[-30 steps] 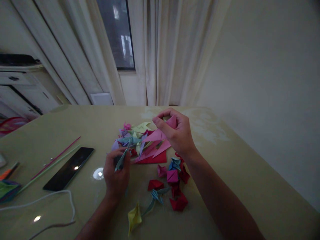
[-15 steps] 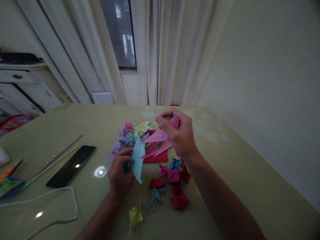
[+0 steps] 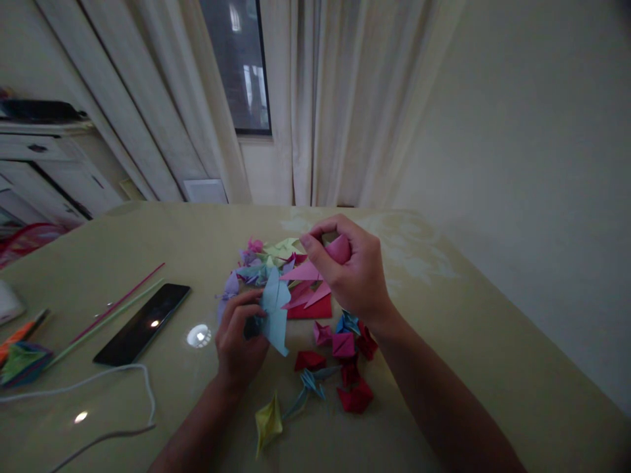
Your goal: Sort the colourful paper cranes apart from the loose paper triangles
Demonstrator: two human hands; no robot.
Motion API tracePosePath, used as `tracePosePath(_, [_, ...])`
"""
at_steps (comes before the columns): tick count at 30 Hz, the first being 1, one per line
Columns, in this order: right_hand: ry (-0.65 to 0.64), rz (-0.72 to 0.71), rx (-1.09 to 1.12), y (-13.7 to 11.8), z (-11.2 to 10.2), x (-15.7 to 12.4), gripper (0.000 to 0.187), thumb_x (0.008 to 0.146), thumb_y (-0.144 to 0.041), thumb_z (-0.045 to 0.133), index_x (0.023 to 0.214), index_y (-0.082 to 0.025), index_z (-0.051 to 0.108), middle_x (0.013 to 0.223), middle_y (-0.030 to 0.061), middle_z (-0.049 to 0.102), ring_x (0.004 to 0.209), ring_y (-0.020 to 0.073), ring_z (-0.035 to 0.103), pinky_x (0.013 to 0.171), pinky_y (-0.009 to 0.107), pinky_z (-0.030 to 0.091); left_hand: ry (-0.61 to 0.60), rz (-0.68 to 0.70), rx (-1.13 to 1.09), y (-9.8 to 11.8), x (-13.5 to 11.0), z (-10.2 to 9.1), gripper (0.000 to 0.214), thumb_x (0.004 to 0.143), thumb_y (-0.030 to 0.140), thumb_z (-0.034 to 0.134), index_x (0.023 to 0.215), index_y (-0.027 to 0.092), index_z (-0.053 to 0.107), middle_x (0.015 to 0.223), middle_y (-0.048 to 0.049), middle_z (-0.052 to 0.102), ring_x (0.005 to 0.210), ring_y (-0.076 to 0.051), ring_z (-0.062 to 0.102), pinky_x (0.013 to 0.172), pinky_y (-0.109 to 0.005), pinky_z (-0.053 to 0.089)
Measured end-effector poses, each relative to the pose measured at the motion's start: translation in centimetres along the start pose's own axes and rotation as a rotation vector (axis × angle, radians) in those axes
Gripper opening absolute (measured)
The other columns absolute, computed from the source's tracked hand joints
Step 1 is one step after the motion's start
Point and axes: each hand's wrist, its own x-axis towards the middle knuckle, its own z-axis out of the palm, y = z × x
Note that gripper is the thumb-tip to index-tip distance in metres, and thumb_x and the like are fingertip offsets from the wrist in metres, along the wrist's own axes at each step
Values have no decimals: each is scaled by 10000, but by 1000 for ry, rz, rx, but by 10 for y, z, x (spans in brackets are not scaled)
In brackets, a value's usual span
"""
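Observation:
My left hand grips a light blue folded paper piece between thumb and fingers, its scalloped edge facing right. Raised above the heap, my right hand is closed on a pink folded paper piece, whose pointed end sticks out to the left. Below it lie more pink paper points and a flat red sheet. Behind the left hand spreads a pile of folded paper pieces in lilac, pale green and blue.
Nearer me lie red folded pieces, a magenta paper cube, a blue paper flower and a yellow one. On the left are a phone, thin sticks, a white cable and an orange-handled tool.
The light blue paper has turned in my left hand and shows more of its face. My right hand has shifted slightly left with the pink paper.

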Motion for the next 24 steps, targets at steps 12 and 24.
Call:
tracePosePath(12, [-7,-132,-70,-2,0,-2,78,965,-252,707,897,-214,707,800,-14,695,683,141,602,708,286,500,-5,17,35,1,0,0,216,821,72,744,927,208,614,1155,-101,689,1066,-228,702,889,-347,582])
tracePosePath(24, [-20,-75,-60,4,5,-3,114,973,-303,710,901,-214,710,769,-14,679,677,146,591,671,279,482,-37,70,14,1,-4,1,287,763,-16,666,933,211,621,1156,-97,702,1074,-231,714,892,-345,591])
